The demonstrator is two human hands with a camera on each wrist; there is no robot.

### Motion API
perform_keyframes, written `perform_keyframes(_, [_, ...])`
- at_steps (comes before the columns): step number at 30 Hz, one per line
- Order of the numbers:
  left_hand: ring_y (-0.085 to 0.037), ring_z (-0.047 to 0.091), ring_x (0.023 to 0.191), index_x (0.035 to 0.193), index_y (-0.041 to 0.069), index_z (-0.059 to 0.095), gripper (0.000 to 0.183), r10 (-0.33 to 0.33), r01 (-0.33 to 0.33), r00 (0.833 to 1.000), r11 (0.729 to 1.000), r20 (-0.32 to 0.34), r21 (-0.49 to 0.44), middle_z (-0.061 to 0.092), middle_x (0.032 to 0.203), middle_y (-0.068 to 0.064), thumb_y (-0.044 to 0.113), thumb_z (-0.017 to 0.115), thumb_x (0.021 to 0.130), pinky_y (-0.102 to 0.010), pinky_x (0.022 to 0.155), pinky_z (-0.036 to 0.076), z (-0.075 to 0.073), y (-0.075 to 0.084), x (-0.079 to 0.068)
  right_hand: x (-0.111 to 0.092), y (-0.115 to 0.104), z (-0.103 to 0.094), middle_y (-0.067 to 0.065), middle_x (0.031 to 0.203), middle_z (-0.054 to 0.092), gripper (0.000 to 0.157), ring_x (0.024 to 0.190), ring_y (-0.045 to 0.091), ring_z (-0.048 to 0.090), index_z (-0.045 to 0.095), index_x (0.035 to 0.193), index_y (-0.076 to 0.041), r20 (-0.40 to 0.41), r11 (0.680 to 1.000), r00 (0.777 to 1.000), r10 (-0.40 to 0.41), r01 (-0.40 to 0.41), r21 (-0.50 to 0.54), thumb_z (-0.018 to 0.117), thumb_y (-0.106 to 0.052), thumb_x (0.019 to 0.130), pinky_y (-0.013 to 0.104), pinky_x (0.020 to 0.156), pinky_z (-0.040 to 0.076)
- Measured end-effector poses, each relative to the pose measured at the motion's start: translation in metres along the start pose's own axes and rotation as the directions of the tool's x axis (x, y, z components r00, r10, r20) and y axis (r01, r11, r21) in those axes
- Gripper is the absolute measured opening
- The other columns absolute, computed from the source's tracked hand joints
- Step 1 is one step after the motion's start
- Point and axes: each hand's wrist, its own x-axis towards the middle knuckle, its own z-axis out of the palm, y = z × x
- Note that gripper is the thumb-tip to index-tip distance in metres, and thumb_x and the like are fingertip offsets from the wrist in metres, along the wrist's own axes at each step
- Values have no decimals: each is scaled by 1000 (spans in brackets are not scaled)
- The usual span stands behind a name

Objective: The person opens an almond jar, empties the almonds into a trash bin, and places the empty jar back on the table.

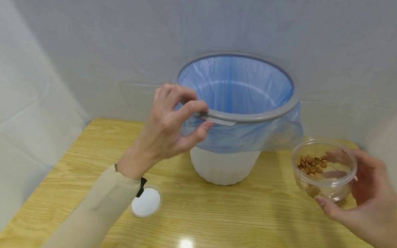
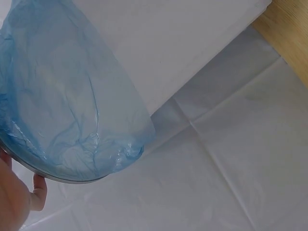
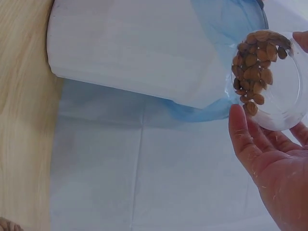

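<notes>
In the head view a white trash can (image 1: 224,167) with a grey rim (image 1: 256,117) stands at the table's far side, lined with a blue plastic bag (image 1: 240,138) folded over the rim. At the rim's front left, my left hand (image 1: 170,123) holds on, its thumb below and curled fingers over the edge. To the right of the can, my right hand (image 1: 374,201) grips a clear round plastic bowl (image 1: 336,181) by its side, above the table. Almonds (image 3: 252,67) are heaped against one side of the bowl, which leans toward the can.
A small white disc (image 1: 146,202) with a clear edge lies on the wooden table (image 1: 211,217), beside my left wrist. Small brown bits (image 1: 341,202) show beneath the bowl. White sheeting (image 1: 121,32) closes off the back and sides.
</notes>
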Motion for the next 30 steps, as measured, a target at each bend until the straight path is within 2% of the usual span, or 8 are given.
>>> perform_keyframes(7, [-35,50,93,99,10,67,21,-14,14,1000,1000,-4,12,57,97,-13,29,65,93,-56,84,39,1,3,0,9,-3,-3,17,137,59,89,127,21,61,33,141,22,-46,994,999,15,-19,-108,87,3,73,17,101,52])
perform_keyframes(19, [-35,49,92,97,10,67,21,-31,32,999,999,-38,13,56,96,-13,30,65,91,-56,83,39,5,7,1,31,-5,-11,13,131,63,79,123,21,60,40,141,17,-132,987,991,-2,-20,-160,79,13,73,15,98,51])
perform_keyframes(26, [-35,48,93,96,11,67,21,-43,43,997,999,-59,-2,57,97,-14,31,64,91,-55,82,37,8,8,1,44,-6,-16,15,130,62,79,122,23,59,41,142,16,-172,983,985,-9,-23,-183,71,21,68,18,97,51])
perform_keyframes(30, [-35,47,93,96,11,67,21,-51,50,997,999,-62,-10,57,98,-14,31,64,91,-54,82,36,9,8,0,51,-7,-17,14,131,62,79,122,23,60,42,142,14,-195,971,981,-10,-37,-234,68,21,68,18,96,52])
